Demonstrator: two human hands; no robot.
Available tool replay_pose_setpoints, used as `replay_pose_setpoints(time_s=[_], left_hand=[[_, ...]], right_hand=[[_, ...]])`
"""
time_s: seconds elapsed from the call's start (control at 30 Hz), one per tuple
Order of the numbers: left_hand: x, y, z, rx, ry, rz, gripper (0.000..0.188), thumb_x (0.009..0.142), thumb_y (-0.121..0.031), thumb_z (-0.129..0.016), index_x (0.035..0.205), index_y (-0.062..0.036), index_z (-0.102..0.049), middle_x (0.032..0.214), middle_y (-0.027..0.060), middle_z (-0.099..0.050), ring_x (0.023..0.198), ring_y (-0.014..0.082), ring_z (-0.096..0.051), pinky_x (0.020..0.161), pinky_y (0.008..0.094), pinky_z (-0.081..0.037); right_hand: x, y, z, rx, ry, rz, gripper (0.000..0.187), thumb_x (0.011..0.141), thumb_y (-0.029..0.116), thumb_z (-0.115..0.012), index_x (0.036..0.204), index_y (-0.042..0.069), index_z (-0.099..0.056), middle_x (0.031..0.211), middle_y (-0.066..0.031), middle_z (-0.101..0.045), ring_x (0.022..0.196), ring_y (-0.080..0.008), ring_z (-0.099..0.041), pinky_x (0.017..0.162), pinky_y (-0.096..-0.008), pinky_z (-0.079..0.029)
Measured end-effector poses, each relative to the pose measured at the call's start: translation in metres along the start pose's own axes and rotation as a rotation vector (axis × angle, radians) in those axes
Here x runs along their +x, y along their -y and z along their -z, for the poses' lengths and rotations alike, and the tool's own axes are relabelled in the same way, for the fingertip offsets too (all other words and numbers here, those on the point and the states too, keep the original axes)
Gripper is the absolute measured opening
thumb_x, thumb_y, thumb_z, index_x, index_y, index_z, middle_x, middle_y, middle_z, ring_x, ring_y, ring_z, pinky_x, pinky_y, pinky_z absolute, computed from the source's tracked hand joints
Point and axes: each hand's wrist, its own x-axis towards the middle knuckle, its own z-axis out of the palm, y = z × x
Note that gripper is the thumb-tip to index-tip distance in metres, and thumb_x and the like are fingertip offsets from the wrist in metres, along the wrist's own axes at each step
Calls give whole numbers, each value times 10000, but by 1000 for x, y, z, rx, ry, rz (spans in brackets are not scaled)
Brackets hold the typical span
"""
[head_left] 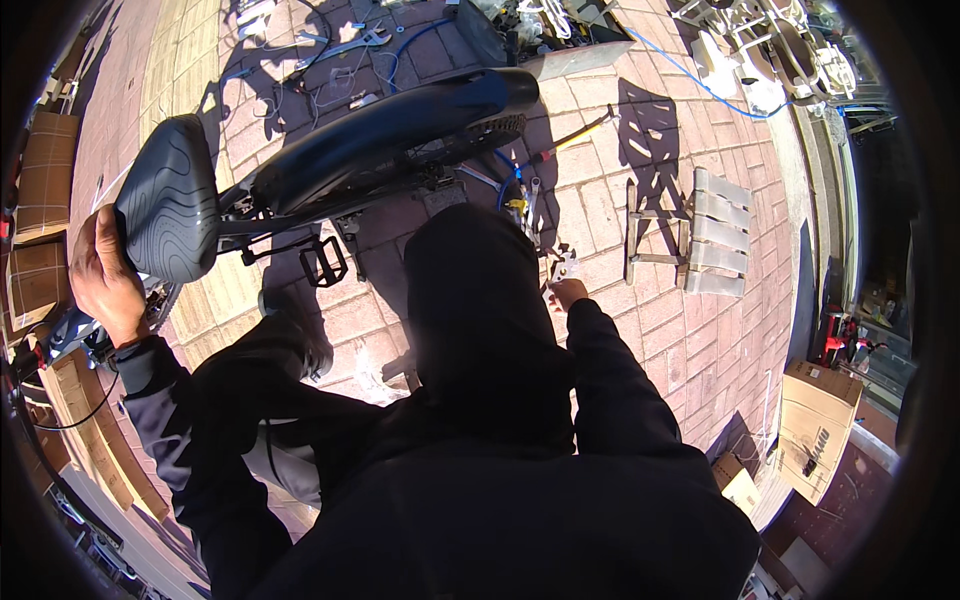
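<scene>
At the left, my left hand (pixel 108 280) grips the edge of a black bicycle saddle (pixel 172 205), which has wavy lines on its top. The bicycle reaches away to the right, with a broad black fender (pixel 370 135) and a flat black pedal (pixel 323 262) near my leg. My right hand (pixel 568 291) is low over the brick paving, its fingers closed on a small silvery metal piece (pixel 564 266). That piece's exact kind is too small to make out. Just beyond it lie silvery tools (pixel 535 190) and blue cable. My dark clothing hides the middle of the ground.
A slatted folding stool (pixel 720 232) stands to the right. A long yellow-and-red-handled tool (pixel 575 138) lies beyond my right hand. Wrenches (pixel 365 40) and cables are scattered at the far side. White metal parts (pixel 760 55) fill the far right; cardboard boxes (pixel 815 425) flank both sides.
</scene>
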Motion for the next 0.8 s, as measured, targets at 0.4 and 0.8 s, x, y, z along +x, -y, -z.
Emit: replay_pose_setpoints(time_s=[0.4,0.8], left_hand=[[3,46,-4,-51,8,24,519,1081,-405,-474,1210,42,-704,1142,184,-738,1041,279,-698,951,358,-510],[5,66,-5,33,-2,-78,503,1085,-377,-458,1207,48,-699,1151,190,-738,1048,297,-704,949,359,-517]], right_hand=[[21,-59,-62,-259,19,13,438,894,470,-694,970,47,-777,888,-145,-761,882,-312,-737,812,-416,-563],[72,-93,-95,-597,116,216,413,864,509,-666,952,129,-800,1034,-148,-761,1044,-337,-714,925,-413,-561]])
